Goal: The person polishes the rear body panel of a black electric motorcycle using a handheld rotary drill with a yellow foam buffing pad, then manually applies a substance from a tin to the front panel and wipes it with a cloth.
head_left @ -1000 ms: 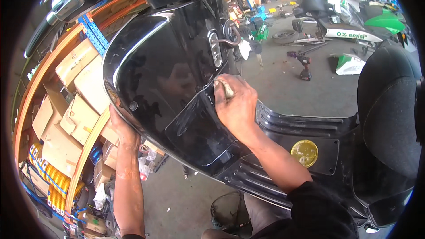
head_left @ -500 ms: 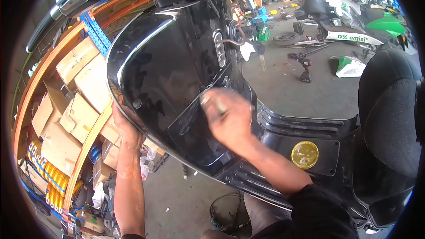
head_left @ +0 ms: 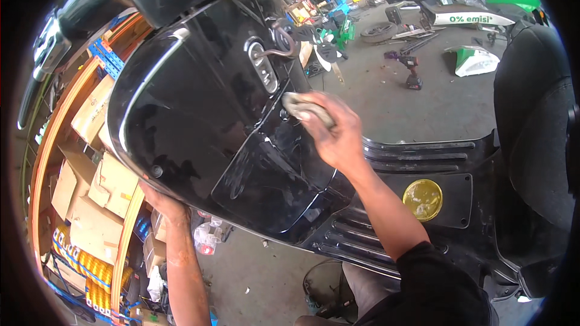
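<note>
From my distance, I see the right hand (head_left: 339, 134) closed around a pale pad (head_left: 309, 110), beside the right edge of the black scooter panel (head_left: 187, 96). The left hand (head_left: 165, 204) meets its lower-left rim; its grip I cannot tell. Flat, even pressure should serve best.

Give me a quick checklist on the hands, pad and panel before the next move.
1. Pad held in the right hand: ok.
2. Pad pressed against the black panel: cannot tell, the pad is blurred.
3. Left hand at the panel's lower left edge: ok, though its fingertips are hidden.
4. Panel free of marks: not ok, pale streaks show on its lower section.
5. Curved hook apart from the right hand: ok.
6. Round yellow tin resting on the footboard: ok.
</note>
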Tool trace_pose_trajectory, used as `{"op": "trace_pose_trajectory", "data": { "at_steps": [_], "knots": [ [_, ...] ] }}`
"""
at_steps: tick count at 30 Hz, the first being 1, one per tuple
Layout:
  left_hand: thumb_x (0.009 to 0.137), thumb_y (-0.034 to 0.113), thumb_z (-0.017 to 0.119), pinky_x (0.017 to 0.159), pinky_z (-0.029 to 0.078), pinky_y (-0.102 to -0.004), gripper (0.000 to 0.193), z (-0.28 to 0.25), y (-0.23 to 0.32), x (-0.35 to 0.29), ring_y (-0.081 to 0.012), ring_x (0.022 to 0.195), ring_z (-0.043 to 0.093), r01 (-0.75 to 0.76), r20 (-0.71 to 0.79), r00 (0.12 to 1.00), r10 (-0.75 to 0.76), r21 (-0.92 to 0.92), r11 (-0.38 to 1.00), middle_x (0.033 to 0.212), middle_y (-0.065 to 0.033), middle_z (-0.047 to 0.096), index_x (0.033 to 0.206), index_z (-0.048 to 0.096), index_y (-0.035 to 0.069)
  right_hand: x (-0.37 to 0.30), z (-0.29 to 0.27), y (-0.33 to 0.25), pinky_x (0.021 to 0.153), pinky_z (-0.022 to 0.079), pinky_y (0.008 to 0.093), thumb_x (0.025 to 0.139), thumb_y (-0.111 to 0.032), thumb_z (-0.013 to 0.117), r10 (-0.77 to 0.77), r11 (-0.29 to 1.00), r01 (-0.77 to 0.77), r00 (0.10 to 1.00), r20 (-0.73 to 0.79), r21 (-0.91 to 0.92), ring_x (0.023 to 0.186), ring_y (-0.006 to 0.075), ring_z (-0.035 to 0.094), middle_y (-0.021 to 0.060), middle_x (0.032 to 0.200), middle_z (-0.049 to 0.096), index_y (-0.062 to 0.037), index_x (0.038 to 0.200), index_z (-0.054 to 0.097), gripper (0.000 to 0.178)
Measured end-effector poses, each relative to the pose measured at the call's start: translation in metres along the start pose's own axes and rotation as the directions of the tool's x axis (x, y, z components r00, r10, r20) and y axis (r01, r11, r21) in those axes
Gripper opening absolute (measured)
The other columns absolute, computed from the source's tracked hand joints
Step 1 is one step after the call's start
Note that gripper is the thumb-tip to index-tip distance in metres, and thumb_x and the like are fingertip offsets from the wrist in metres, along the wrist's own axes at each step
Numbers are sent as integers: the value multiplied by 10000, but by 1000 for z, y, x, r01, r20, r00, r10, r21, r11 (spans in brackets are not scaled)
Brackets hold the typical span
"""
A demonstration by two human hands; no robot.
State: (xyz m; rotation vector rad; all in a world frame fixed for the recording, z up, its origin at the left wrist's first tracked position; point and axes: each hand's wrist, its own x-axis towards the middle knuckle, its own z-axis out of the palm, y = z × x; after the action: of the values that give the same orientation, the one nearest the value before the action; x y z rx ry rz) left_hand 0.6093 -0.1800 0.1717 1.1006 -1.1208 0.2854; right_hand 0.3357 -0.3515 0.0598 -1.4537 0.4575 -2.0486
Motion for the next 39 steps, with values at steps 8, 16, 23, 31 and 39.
{"op": "trace_pose_trajectory", "data": {
  "at_steps": [8, 16, 23, 31, 39],
  "knots": [
    [1004, 238, 454, 801, 543, -410, 314, 19, 30, -10, -230, 948, 563, -166, 4, 986, 169, 207, 964, 1067, -90, 524, 1232, 482, 24, 3, 17, 6, 761, 528, 388, 803, -53, 674, -194, 981, 193, 979, -59, -11, 883, 324, 652, 145, 978, 659, -33, 1001, 655, 200],
    [859, 123, 602, 845, 484, -401, 360, 5, 20, -6, -347, 983, 622, -421, 128, 885, 447, 627, 655, 1066, -216, 622, 1148, 537, -82, 44, 15, 4, 769, 532, 372, 799, -70, 707, -222, 975, 221, 968, -119, -16, 866, 312, 678, 135, 955, 685, -22, 976, 685, 184],
    [850, 116, 615, 819, 492, -405, 341, 6, 25, -9, -355, 946, 629, -277, -7, 946, 325, 500, 820, 1042, -207, 635, 1120, 545, -79, 32, 20, 4, 747, 541, 367, 811, -45, 688, -225, 974, 220, 969, -101, -58, 873, 299, 687, 138, 921, 688, -25, 971, 693, 162],
    [863, 35, 587, 792, 494, -356, 292, 20, 33, -8, -285, 939, 620, 29, -248, 969, -15, 55, 998, 1060, -166, 626, 1131, 544, -71, 37, 11, 14, 789, 534, 388, 788, -10, 702, -437, 896, 437, 899, 13, -80, 914, 316, 623, 124, 1000, 642, -19, 992, 658, 209],
    [860, 47, 594, 852, 481, -356, 341, 25, 45, -11, -275, 1040, 598, 58, -220, 975, -42, 64, 996, 1149, -175, 599, 1175, 526, -67, 17, 13, -1, 802, 536, 394, 796, -22, 684, -409, 912, 411, 908, 86, 5, 923, 318, 616, 121, 985, 640, -35, 1015, 641, 223]
  ]
}}
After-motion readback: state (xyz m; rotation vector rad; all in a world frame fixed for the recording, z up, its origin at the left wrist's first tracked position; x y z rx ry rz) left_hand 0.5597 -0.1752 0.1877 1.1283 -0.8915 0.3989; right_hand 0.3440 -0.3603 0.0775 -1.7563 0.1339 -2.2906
